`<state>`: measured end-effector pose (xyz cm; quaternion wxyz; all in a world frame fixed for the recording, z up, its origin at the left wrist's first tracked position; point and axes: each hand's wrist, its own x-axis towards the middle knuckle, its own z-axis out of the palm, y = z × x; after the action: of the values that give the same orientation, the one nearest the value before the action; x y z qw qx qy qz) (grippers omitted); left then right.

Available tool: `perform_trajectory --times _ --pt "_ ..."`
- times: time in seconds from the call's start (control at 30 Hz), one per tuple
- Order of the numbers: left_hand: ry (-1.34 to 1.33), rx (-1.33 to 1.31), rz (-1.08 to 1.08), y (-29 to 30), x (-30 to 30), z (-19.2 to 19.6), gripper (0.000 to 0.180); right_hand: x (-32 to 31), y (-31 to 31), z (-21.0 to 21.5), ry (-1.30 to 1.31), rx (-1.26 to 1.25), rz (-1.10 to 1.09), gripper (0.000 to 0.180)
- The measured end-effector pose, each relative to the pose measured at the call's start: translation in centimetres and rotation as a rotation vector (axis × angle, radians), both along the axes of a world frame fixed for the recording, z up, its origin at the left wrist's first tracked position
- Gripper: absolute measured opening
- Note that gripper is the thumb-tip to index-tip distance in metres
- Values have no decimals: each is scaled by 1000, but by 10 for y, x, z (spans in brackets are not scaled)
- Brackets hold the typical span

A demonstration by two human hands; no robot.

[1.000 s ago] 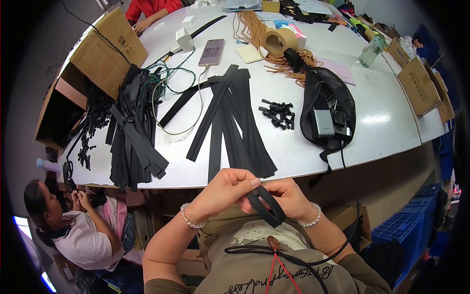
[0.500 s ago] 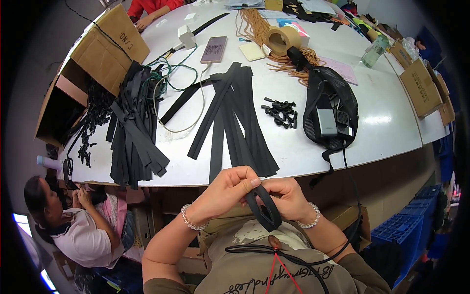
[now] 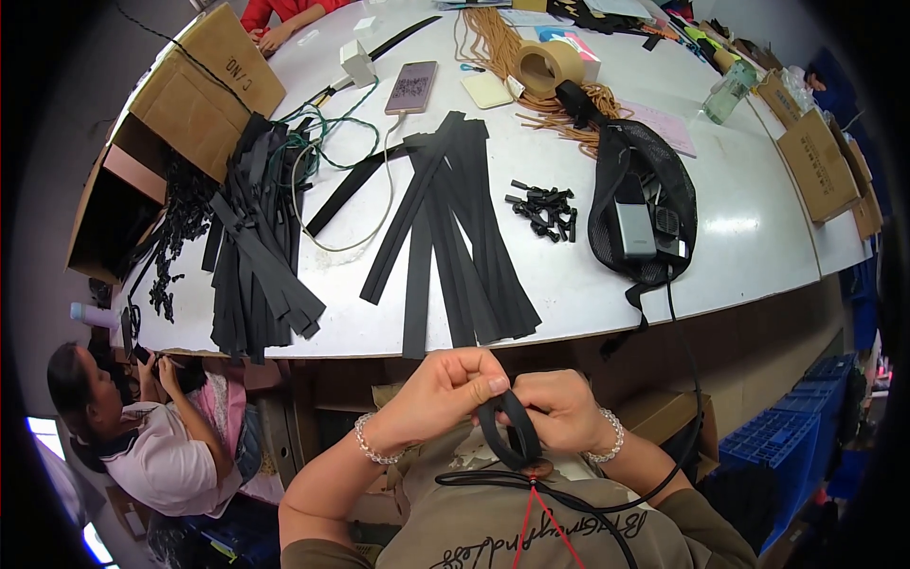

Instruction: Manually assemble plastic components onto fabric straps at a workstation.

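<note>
My left hand (image 3: 451,391) pinches a black flat strap (image 3: 494,438) between thumb and fingers, close in front of my body and just off the table's near edge. The strap is bent round into a loop that hangs below my fingers. Fingers curled, my right hand (image 3: 561,408) grips the strap from the other side; its fingertips are partly hidden behind the loop. Beyond my hands, a fanned pile of black straps (image 3: 415,284) lies on the white table (image 3: 739,270). Right of that pile is a small heap of black cord ends (image 3: 546,211).
A second strap pile (image 3: 254,284) lies left, beside an open carton (image 3: 204,71). A phone (image 3: 411,87) trails a white cable. A black mesh bag (image 3: 671,156) holds a grey power bank (image 3: 633,230). Tan cords and a tape roll (image 3: 550,68) lie farther back. A person (image 3: 161,446) sits at left.
Both my hands have come slightly down toward my body with the strap. The loop looks rounder and more open now. The seated person's hands have shifted a little.
</note>
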<state>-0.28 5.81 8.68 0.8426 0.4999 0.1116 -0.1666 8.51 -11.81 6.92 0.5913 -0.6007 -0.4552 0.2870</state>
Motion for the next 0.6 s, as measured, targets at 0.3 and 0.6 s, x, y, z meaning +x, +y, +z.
perform_trajectory --times 0.3,0.6 --pt "-74 94 30 6 7 -6 17 -3 6 -1 297 -62 -30 9" --pt "-9 191 195 29 6 -5 25 -3 -3 5 -92 137 145 8"
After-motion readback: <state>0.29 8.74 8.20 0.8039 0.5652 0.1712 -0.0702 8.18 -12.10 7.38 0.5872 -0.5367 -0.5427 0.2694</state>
